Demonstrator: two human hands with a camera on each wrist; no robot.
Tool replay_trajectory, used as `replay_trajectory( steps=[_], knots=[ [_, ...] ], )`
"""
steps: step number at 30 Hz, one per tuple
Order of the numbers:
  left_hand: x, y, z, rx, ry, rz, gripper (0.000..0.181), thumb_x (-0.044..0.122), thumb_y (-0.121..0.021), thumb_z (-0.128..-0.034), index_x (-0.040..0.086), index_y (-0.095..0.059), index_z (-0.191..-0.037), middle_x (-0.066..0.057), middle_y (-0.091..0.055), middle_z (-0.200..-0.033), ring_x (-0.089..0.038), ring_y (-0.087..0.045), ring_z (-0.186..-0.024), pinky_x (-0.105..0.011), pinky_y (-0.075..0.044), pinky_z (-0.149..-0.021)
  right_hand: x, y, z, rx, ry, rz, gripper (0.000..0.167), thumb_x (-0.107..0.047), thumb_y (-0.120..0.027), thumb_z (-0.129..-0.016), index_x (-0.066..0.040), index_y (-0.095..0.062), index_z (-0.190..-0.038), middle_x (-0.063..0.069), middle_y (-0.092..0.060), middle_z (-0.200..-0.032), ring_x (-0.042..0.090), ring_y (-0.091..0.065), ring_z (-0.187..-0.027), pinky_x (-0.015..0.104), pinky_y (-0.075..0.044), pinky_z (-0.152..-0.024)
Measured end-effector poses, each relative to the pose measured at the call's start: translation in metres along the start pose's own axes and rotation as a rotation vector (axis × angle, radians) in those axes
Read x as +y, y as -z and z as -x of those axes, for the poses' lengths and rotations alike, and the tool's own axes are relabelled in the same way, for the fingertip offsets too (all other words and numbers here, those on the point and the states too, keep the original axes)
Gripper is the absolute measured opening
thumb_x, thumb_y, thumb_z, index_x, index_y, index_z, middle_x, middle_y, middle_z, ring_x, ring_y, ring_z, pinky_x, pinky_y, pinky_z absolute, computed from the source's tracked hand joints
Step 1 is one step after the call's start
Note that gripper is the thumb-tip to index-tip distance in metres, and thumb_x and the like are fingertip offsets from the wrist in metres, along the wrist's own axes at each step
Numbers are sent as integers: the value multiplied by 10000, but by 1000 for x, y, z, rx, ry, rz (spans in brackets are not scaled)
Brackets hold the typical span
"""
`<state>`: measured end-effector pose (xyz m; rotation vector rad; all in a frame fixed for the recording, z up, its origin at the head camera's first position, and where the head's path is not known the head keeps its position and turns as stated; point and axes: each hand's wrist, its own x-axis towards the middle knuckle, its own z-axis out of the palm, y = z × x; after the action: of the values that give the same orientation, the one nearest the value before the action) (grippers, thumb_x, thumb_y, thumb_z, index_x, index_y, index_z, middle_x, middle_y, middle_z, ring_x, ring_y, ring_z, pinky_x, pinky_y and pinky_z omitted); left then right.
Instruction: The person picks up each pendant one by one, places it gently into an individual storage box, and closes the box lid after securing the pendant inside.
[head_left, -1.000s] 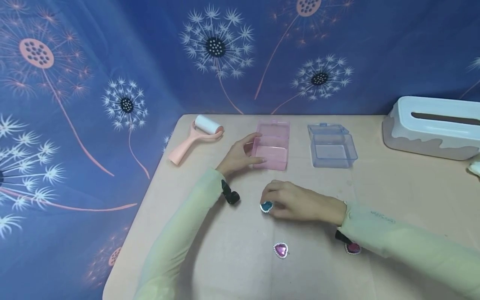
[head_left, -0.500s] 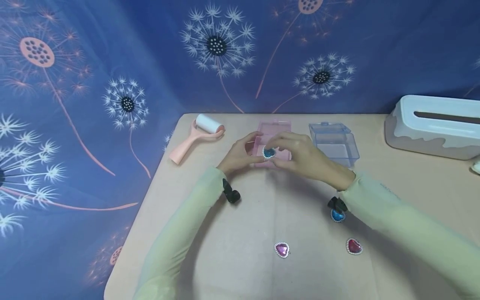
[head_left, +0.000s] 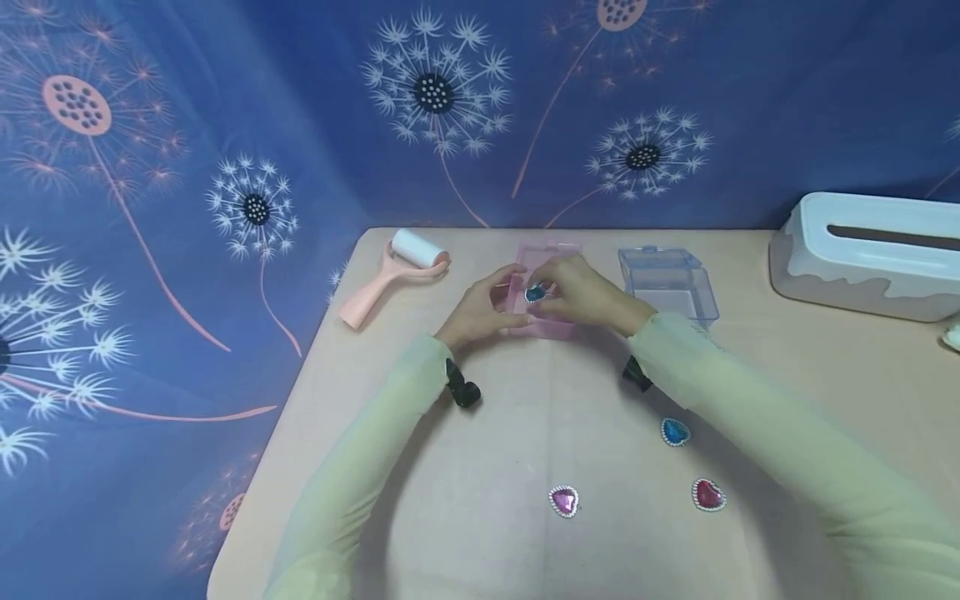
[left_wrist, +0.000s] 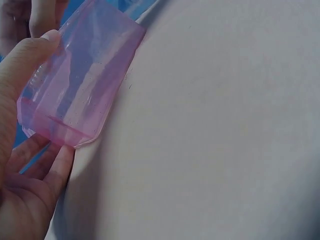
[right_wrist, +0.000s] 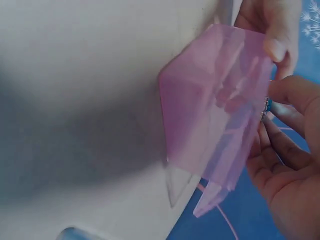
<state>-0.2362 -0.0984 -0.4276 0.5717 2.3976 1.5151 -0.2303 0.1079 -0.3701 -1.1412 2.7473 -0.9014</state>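
The pink see-through plastic box [head_left: 551,330] stands with its lid up at the back of the table. My left hand [head_left: 480,312] grips it by its left side, thumb at the front and fingers at the back. Over the box's opening, my right hand [head_left: 583,292] pinches a teal heart-shaped gem [head_left: 535,293] with a beaded silver edge. In the right wrist view the gem [right_wrist: 268,104] shows edge-on between the fingertips, at the box's rim. Right-hand fingers hide part of the box's inside in the head view.
A bluish clear box [head_left: 671,298], lid raised, stands to the right. Nearer lie a blue heart gem [head_left: 675,432], a red one [head_left: 708,494] and a pink one [head_left: 564,501]. A pink-handled lint roller [head_left: 375,287] lies at the back left, a tissue box [head_left: 862,283] at the back right.
My right hand has carried the teal gem from the table's middle up to the pink box and lowered it into the opening. The left hand has kept its place on the box.
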Motion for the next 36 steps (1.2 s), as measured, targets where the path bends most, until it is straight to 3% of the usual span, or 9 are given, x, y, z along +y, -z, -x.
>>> replay_trajectory(
  steps=[10,15,19,23,36],
  knots=[
    [0,-1,1,-4,-15,-40,848,221,-855,-737,236,-410,-1459,-6,-489,-1468,-205,-502,-1313,-394,-410,-1105,1,-17,-14,-59,8,19,167,33,-749,-740,15,-720,-903,139,-723,-841,267,-685,-779,390,-588,-760],
    [-1,0,1,-5,-21,-26,843,214,-853,-741,233,-412,-1459,-10,-459,-1489,-206,-511,-1302,-356,-450,-1072,1,-21,-19,-89,-22,37,140,48,-744,-724,12,-717,-856,139,-711,-809,229,-644,-736,370,-574,-744],
    [-2,0,0,-2,-30,-39,834,243,-854,-739,229,-421,-1452,-8,-482,-1468,-184,-535,-1275,-304,-466,-1050,1,-23,-22,-123,-58,39,140,34,-764,-725,9,-721,-856,135,-727,-848,240,-683,-800,361,-586,-793],
    [-2,0,0,5,-31,-50,834,262,-856,-735,222,-426,-1448,-15,-502,-1453,-185,-540,-1270,-325,-458,-1059,1,-23,-24,-151,-88,41,136,24,-768,-728,-2,-726,-855,128,-737,-865,254,-702,-834,355,-590,-813],
    [-2,-1,-1,8,-37,-40,841,251,-859,-731,212,-425,-1450,13,-483,-1465,-181,-527,-1281,-317,-452,-1069,6,-24,-22,-115,-42,41,128,18,-760,-730,-1,-712,-847,111,-723,-846,252,-697,-821,353,-589,-802]
  ],
)
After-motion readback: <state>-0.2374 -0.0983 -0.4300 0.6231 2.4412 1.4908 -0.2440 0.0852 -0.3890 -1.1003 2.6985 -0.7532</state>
